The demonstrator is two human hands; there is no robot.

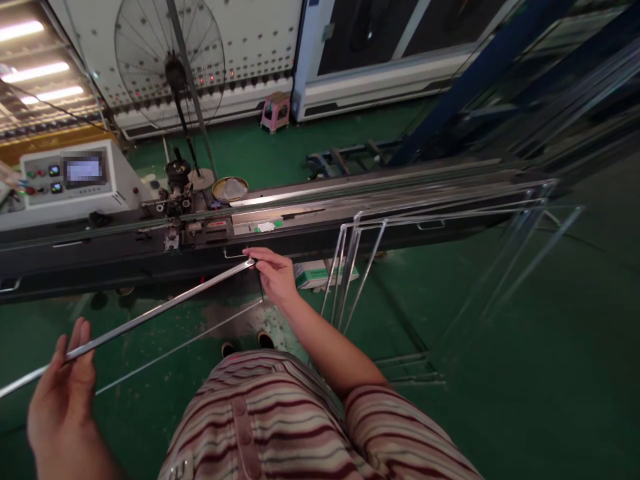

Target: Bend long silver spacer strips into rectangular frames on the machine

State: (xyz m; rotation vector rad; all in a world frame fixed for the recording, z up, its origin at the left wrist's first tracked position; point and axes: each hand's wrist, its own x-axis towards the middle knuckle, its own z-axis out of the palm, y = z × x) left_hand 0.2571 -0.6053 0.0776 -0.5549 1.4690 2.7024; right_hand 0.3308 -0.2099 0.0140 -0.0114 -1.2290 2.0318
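Observation:
A thin silvery metal bar frame (160, 309) slants across in front of me, its left end running out of view. My left hand (65, 393) grips its upper bar at the lower left, fingers behind and thumb side in front. At the right-hand corner, my right hand (274, 272) pinches the frame between thumb and fingers. From that corner a short side drops to a second, thinner-looking bar lower down. Behind my right hand stands a long dark machine bench (300, 247); the frame is held in front of its near edge.
Several similar metal frames (356, 267) hang along the bench's right part. A control box with a screen (83, 175) stands at left, near a round tin (230, 189). Under the bench is a green-and-white box (313, 273). Farther back are a fan (175, 70) and a pink stool (276, 112).

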